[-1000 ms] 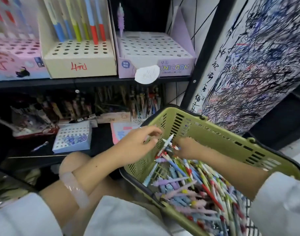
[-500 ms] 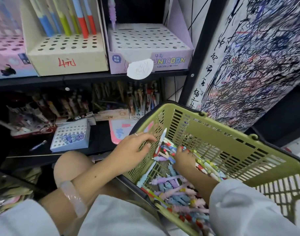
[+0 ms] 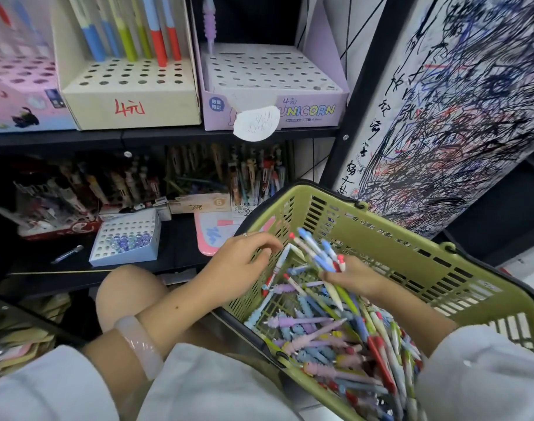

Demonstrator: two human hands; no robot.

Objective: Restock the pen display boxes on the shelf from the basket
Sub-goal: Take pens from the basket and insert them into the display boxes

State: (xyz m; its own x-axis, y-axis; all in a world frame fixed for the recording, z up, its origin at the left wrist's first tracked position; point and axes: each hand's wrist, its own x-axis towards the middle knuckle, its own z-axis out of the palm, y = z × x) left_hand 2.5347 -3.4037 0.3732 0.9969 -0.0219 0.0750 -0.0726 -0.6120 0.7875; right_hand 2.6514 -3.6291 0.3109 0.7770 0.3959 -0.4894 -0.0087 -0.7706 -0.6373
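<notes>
A green plastic basket [image 3: 411, 256] tilts on my lap, full of loose coloured pens [image 3: 329, 332]. My right hand [image 3: 353, 276] is inside it and grips a small bunch of pens [image 3: 317, 253] with blue, red and green ends, lifted above the pile. My left hand [image 3: 244, 262] rests on the basket's near rim and pinches a white pen [image 3: 281, 261] that points down into the basket. On the upper shelf stand a cream display box [image 3: 129, 95] with a few tall pens at its back and a lilac Unicorn box [image 3: 272, 86] holding one purple pen.
A pink display box [image 3: 20, 95] stands at the upper left. The lower shelf holds packed pen racks [image 3: 174, 177], a small white box of beads [image 3: 126, 238] and a pink card [image 3: 214, 235]. A scribbled test board [image 3: 460, 117] leans at the right.
My right hand has come up out of the pile with a bunch of pens. My left hand has stayed at the rim with the white pen.
</notes>
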